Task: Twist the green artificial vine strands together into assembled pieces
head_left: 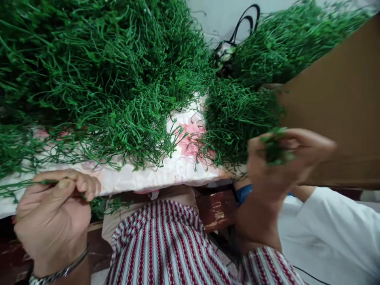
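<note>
Firstly, head view, near side: my left hand (pixel 56 213), thumb and forefinger pinching a thin green stem (pixel 44 181) at the front edge of the floral cloth (pixel 148 176); my right hand (pixel 274 182), blurred, fingers curled around a green tuft (pixel 274 150), raised beside a brown cardboard panel (pixel 335 103). Beyond them, same view: one large heap (pixel 103 71) of green stems at left, one smaller pile (pixel 240 118) at right, both on the cloth, and one black-handled bag (pixel 224 53) behind; at lower right, another person's white sleeve (pixel 341 225).
</note>
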Action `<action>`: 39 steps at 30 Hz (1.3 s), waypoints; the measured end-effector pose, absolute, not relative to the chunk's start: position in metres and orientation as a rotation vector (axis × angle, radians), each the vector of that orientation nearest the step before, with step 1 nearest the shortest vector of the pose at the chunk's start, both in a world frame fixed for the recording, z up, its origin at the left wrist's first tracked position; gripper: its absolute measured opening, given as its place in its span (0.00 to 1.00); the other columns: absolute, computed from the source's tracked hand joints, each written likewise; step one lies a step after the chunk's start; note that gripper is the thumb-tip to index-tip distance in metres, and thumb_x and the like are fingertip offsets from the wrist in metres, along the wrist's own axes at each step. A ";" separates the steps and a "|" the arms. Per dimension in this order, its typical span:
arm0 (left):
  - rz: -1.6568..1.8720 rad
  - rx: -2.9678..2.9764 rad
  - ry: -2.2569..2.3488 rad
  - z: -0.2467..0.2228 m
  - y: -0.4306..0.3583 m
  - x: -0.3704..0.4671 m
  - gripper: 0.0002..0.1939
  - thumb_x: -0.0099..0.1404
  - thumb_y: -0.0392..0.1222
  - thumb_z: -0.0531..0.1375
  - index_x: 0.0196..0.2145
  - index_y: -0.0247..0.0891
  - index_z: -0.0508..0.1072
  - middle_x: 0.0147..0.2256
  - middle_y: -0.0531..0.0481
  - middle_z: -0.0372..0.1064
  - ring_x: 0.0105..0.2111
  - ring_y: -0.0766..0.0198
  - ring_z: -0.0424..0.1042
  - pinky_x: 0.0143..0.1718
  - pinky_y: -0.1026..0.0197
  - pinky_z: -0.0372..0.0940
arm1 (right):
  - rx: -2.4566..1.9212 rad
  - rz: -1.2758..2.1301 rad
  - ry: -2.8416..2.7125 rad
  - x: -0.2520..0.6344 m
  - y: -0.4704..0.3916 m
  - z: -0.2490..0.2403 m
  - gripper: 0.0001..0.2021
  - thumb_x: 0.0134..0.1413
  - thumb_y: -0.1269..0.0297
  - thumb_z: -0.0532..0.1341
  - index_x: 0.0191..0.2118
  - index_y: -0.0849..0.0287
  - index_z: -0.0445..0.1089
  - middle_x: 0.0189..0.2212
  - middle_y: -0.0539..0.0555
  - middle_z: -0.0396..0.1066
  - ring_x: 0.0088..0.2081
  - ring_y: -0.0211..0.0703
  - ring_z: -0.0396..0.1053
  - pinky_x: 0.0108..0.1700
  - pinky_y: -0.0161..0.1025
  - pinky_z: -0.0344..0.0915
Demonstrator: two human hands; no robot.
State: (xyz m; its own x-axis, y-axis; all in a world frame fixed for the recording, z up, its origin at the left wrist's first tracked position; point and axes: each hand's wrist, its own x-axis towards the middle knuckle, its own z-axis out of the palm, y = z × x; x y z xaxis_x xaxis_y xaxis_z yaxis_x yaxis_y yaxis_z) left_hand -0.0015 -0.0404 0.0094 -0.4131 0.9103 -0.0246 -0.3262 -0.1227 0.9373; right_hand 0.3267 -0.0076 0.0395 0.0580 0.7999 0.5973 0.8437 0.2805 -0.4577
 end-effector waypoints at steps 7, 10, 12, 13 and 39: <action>1.614 0.742 1.161 0.000 -0.041 -0.002 0.02 0.53 0.38 0.61 0.24 0.43 0.69 0.20 0.54 0.61 0.20 0.63 0.56 0.20 0.58 0.53 | -1.917 -0.711 -1.867 0.392 0.039 0.076 0.34 0.44 0.51 0.67 0.55 0.60 0.58 0.57 0.69 0.55 0.56 0.70 0.54 0.53 0.64 0.49; 1.635 0.765 1.148 -0.002 -0.041 -0.001 0.03 0.51 0.37 0.62 0.24 0.41 0.70 0.20 0.53 0.62 0.20 0.63 0.58 0.19 0.59 0.55 | -1.822 -0.629 -1.916 0.392 0.031 0.075 0.22 0.50 0.55 0.64 0.50 0.57 0.65 0.53 0.63 0.63 0.55 0.61 0.59 0.54 0.56 0.56; 1.647 0.795 1.112 -0.004 -0.040 -0.001 0.03 0.51 0.36 0.63 0.25 0.39 0.71 0.20 0.52 0.63 0.21 0.64 0.59 0.19 0.60 0.56 | -1.764 -0.660 -1.827 0.388 0.025 0.072 0.11 0.54 0.58 0.60 0.42 0.56 0.69 0.46 0.60 0.69 0.50 0.55 0.64 0.53 0.51 0.59; 1.634 0.801 1.095 -0.005 -0.040 -0.002 0.04 0.51 0.36 0.63 0.25 0.39 0.71 0.20 0.51 0.64 0.21 0.64 0.60 0.20 0.61 0.58 | -1.755 -0.668 -1.795 0.386 0.024 0.070 0.08 0.56 0.59 0.58 0.39 0.55 0.70 0.43 0.59 0.70 0.47 0.53 0.66 0.52 0.50 0.60; 1.431 0.589 0.841 0.017 -0.027 0.023 0.06 0.55 0.38 0.63 0.27 0.38 0.67 0.22 0.53 0.63 0.20 0.68 0.64 0.22 0.63 0.62 | -0.913 0.121 -2.162 0.271 -0.003 0.023 0.08 0.52 0.71 0.60 0.39 0.55 0.69 0.34 0.54 0.73 0.36 0.43 0.71 0.37 0.40 0.69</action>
